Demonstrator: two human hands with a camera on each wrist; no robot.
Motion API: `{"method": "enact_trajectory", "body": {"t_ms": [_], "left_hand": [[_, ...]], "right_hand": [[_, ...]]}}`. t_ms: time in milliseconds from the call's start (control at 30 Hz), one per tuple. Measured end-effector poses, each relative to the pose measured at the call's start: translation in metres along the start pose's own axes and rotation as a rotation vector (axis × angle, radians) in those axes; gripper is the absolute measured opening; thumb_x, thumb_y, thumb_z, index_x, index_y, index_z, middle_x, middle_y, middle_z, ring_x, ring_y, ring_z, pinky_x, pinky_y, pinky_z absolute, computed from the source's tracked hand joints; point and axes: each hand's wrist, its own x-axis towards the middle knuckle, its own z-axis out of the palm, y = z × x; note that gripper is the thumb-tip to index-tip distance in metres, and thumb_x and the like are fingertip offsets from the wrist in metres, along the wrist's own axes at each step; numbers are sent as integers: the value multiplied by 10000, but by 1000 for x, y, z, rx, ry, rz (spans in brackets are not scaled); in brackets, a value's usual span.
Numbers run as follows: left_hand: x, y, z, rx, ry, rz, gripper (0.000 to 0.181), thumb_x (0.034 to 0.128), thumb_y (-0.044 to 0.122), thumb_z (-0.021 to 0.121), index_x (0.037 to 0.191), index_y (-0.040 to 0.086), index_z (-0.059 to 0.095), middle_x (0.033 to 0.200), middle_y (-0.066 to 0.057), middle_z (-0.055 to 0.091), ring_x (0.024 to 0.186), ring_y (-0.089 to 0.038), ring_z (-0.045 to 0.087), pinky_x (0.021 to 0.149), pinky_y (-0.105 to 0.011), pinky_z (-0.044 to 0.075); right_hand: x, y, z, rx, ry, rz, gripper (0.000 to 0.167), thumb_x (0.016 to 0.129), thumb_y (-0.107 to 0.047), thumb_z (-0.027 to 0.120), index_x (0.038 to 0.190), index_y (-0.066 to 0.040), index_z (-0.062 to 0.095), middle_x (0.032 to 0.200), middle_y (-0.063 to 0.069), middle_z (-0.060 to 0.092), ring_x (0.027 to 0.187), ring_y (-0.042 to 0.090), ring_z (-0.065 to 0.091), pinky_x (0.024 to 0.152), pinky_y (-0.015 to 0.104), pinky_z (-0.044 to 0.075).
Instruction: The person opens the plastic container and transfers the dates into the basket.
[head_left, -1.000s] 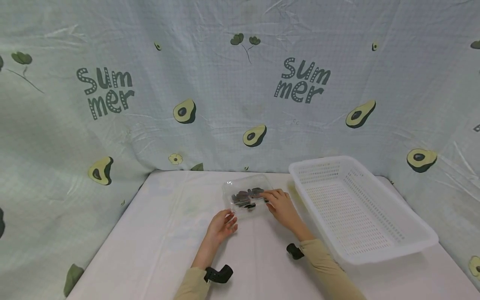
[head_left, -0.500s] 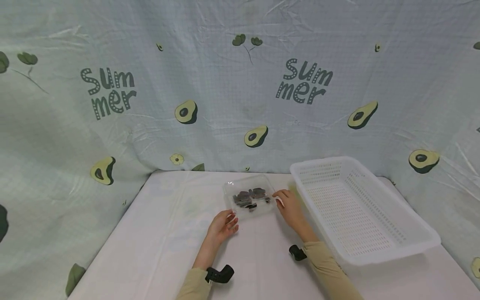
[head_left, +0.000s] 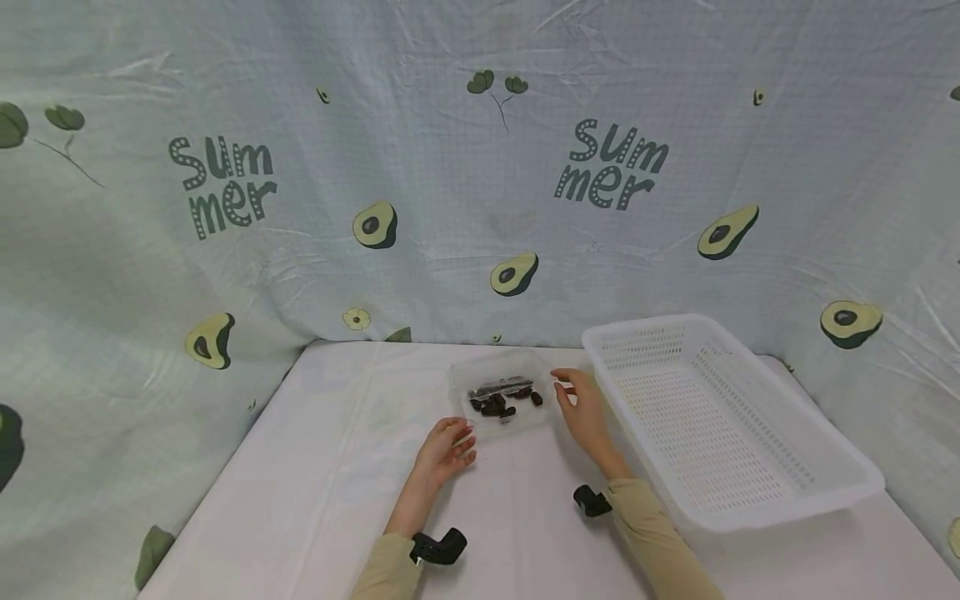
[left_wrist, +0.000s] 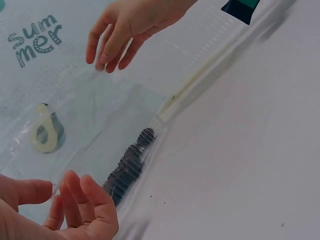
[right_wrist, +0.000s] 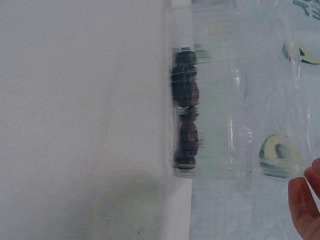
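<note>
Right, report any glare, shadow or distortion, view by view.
Right wrist: pale glare streaks on the clear plastic box; left wrist: ribbed plastic breaks the dark pieces into stripes; head: fairly even light, soft shadow beneath the white slotted basket's near edge.

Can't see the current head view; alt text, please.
A left hand and right hand flank a clear plastic box with dark pieces inside, on a white-covered table. A white perforated basket stands at right; an avocado-print sheet hangs behind.
</note>
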Motion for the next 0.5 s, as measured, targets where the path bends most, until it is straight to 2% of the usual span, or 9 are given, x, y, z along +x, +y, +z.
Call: {"method": "enact_trajectory", "body": {"t_ms": [200, 333, 400, 500], "left_hand": [[2, 0, -2, 15, 12, 3, 59, 933, 124, 434, 978, 93, 410, 765, 29, 509, 669, -90, 503, 582, -241, 442], [2, 1, -2, 24, 27, -6, 83, 932, 121, 439, 1003, 82, 420, 763, 29, 520, 669, -92, 505, 581, -245, 443], [2, 2, -2, 28, 32, -8, 87, 931, 122, 441, 1006, 80, 426, 764, 28, 524, 670, -94, 506, 584, -247, 442], [1, 3, -2, 28, 39, -12, 76, 928, 123, 449, 993, 86, 435, 766, 26, 530, 671, -98, 506, 588, -251, 439]], "right_hand": [[13, -1, -1, 127, 46, 35, 195, 850, 10, 547, 1038, -6, 597, 998, 152, 630, 926, 275, 599, 698, 356, 511], [22, -3, -2, 266, 48, 88, 228, 857, 25, 527, 1079, 23, 577, 1027, 197, 615, 948, 316, 583, 712, 243, 502], [28, -5, -3, 362, 30, 149, 256, 872, 19, 506, 1124, 40, 544, 1073, 228, 587, 971, 314, 565, 725, 175, 481], [38, -9, -5, 510, -12, 274, 290, 920, -47, 447, 1198, 31, 479, 1158, 240, 533, 994, 205, 551, 758, 141, 458]]}}
